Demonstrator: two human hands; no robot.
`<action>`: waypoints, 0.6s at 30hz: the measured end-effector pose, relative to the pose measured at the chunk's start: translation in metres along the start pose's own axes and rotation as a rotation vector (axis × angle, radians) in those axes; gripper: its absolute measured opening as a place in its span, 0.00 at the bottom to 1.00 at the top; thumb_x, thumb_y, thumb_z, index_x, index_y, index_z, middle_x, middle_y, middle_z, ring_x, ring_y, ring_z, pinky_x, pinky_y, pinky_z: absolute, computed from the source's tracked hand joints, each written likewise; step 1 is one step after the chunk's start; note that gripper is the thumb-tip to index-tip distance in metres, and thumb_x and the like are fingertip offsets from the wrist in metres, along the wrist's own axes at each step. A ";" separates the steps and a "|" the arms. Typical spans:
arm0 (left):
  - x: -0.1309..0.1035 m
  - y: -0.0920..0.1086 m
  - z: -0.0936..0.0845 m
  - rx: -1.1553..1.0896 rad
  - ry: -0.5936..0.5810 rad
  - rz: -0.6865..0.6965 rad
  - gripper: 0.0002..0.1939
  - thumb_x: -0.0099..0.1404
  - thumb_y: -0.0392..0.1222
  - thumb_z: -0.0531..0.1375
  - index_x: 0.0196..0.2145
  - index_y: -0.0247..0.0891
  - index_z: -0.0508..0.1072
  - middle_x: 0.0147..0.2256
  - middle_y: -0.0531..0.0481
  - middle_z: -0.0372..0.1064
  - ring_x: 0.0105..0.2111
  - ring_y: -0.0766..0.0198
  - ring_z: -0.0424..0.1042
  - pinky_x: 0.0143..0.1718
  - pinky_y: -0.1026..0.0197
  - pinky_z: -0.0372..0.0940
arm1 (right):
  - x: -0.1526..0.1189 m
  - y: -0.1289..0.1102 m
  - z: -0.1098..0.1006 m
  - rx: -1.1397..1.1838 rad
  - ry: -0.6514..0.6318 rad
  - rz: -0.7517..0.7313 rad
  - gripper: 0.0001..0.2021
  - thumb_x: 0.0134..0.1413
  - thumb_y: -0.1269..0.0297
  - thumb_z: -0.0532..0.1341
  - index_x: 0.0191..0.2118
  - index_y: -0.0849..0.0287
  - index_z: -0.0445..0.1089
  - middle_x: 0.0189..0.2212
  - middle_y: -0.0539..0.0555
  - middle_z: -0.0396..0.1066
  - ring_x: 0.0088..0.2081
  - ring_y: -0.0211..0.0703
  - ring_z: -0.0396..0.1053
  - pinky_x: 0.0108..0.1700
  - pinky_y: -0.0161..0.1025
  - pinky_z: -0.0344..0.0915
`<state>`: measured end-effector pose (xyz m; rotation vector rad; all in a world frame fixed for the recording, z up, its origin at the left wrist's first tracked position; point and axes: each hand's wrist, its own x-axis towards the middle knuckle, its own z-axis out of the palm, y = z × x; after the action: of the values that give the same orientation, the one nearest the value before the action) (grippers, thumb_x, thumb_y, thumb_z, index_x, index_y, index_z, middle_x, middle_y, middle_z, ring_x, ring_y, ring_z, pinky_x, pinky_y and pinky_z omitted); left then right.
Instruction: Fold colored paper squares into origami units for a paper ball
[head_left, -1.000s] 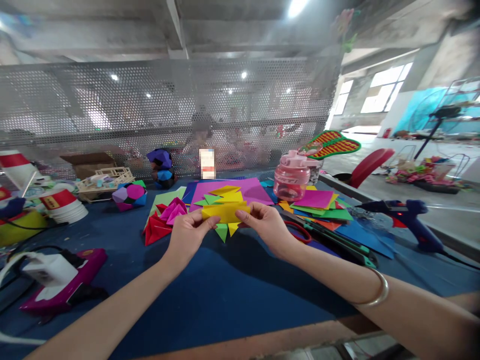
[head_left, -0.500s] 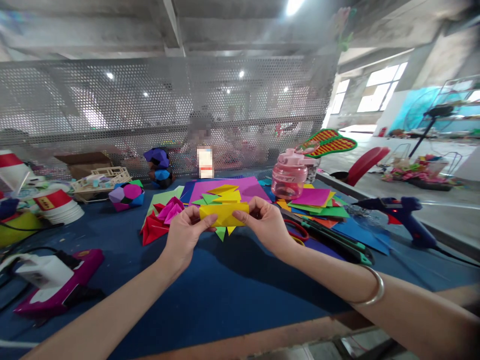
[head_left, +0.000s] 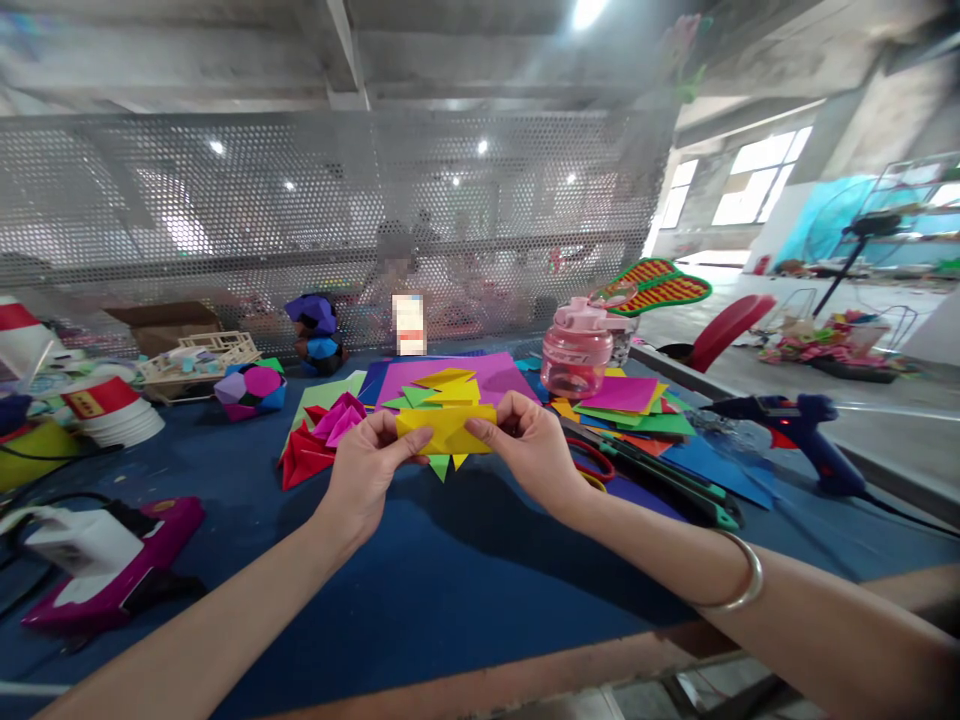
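Observation:
A folded yellow paper strip is stretched between my two hands above the blue table. My left hand pinches its left end, thumb in front and fingers behind. Its right end is pinched by my right hand; that wrist wears a silver bangle. Behind the strip lie yellow folded pieces and green ones, partly hidden by it, over a purple sheet. Red folded paper and magenta folded paper rest left of my left hand.
Right of my hands are scissors, a black-green cutter, coloured sheets, a pink bottle and a blue glue gun. At left are a purple power strip, paper cups and a paper ball.
Both hands keep their pinch on the yellow strip, with hardly any movement. The whole view has shifted very slightly.

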<state>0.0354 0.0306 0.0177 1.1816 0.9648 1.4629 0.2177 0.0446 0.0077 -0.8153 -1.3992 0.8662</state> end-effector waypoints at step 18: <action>0.004 -0.003 -0.003 -0.006 -0.076 -0.063 0.22 0.43 0.47 0.75 0.35 0.35 0.79 0.32 0.48 0.77 0.33 0.60 0.75 0.28 0.65 0.71 | 0.002 0.003 -0.003 0.037 -0.054 0.044 0.23 0.46 0.53 0.70 0.43 0.55 0.61 0.22 0.43 0.66 0.25 0.37 0.65 0.29 0.34 0.62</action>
<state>0.0331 0.0346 0.0151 1.1835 0.9371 1.3612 0.2207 0.0477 0.0063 -0.8021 -1.4135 0.9512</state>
